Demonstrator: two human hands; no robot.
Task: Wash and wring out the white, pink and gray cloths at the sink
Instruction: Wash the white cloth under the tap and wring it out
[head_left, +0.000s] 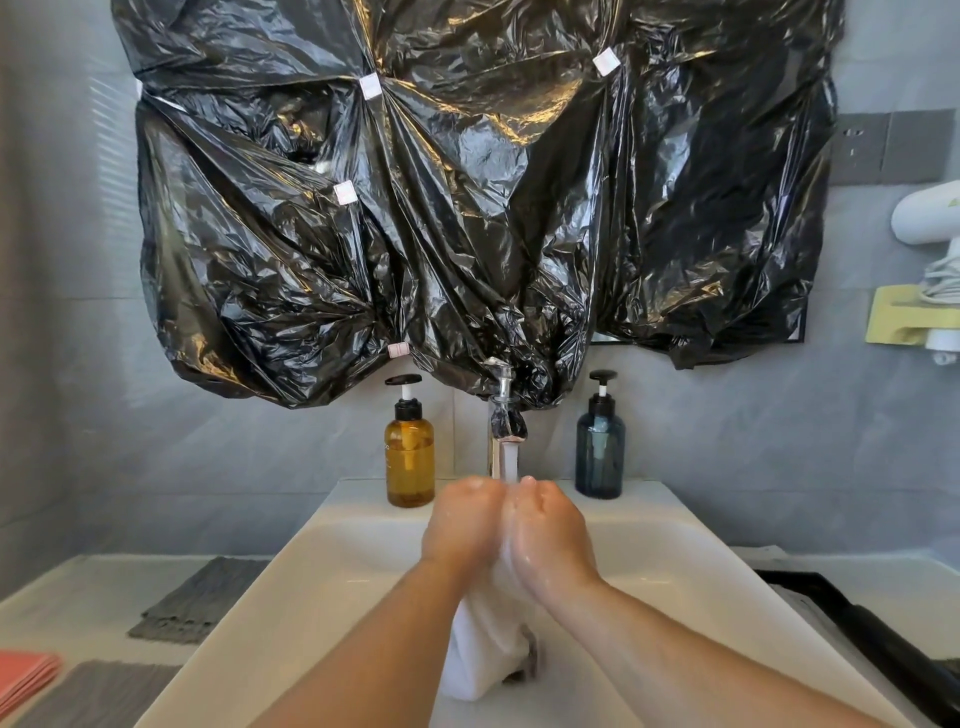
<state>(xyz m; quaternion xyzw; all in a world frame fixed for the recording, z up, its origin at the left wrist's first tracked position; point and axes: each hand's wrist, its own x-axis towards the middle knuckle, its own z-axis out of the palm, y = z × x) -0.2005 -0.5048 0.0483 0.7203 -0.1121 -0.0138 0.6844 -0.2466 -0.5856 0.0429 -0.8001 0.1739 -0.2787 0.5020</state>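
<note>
While left hand (462, 525) and right hand (550, 530) clench the white cloth (483, 649), pump bottles (409, 457) flank the tap (503, 415).

The counter (67, 597) bears a far gray cloth (202, 597), a near gray cloth (98, 691) and a pink cloth (26, 675) beside the sink (249, 613).

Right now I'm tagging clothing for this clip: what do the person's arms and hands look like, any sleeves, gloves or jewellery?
The left forearm and right forearm are bare to the frame edge: no sleeves, gloves, watch or bracelet show. The left hand and right hand are wet and glossy, the right with whitish suds. Rings cannot be told.
</note>
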